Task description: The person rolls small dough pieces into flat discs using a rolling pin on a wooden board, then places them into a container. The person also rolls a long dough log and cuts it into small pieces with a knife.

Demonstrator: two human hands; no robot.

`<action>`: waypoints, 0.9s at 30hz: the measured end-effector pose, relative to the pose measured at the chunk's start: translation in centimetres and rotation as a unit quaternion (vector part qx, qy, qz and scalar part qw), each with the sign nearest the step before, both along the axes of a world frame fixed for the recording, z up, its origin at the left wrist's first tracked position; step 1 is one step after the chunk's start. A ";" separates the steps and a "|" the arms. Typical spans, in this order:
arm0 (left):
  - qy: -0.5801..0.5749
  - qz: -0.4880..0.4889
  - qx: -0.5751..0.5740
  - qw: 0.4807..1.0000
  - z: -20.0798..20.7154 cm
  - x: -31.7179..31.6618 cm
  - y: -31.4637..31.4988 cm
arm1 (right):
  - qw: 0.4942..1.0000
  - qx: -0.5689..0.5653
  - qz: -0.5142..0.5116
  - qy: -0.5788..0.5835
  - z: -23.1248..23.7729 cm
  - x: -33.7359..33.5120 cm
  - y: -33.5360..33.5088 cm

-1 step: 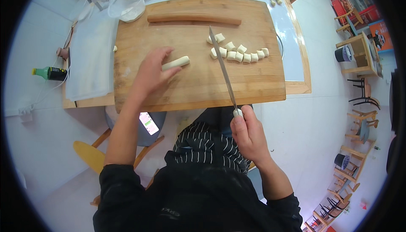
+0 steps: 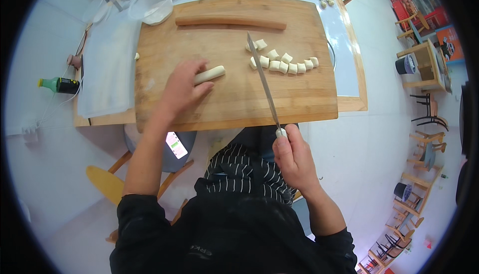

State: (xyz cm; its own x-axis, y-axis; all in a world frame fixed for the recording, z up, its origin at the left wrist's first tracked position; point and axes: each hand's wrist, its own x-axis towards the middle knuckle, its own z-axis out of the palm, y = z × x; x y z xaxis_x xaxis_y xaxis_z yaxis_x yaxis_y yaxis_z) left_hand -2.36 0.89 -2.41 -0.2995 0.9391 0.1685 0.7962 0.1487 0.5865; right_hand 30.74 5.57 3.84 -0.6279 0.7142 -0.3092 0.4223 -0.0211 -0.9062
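A short white dough roll lies on the wooden cutting board, left of its middle. My left hand is closed about the roll's left end, thumb on the near side and fingers on the far side; its right end sticks out free. In my right hand, at the board's near edge, is the white handle of a long knife. The blade points away from me over the board, and its far part passes over the left side of several cut dough pieces. Those pieces form a loose curved row to the right.
A wooden rolling pin lies along the board's far side. Beyond the left corner stands a clear tub of white powder; a translucent plastic box or lid is beside the board. A phone rests on a chair below the near edge.
My left hand's thumb and fingers have shifted slightly toward me along the dough roll. The knife and the cut pieces stay where they were.
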 end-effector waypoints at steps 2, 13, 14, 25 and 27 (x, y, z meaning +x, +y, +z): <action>0.000 -0.026 0.032 0.999 0.1 0.4 -0.6 | 1.000 0.009 0.013 0.004 -0.2 -0.2 0.0; -0.139 -0.035 0.062 0.988 -0.1 3.4 0.2 | 0.998 -0.013 0.041 -0.036 0.7 0.5 0.6; -0.119 -0.048 0.062 0.990 -0.1 3.3 0.3 | 0.998 -0.024 0.040 -0.040 0.7 0.6 0.6; -0.073 -0.093 0.038 0.992 -0.1 2.7 0.8 | 0.998 -0.024 0.058 -0.017 2.2 0.1 0.3; -0.057 -0.097 0.036 0.993 0.0 2.6 0.9 | 0.997 -0.035 0.061 -0.020 2.3 -0.1 0.1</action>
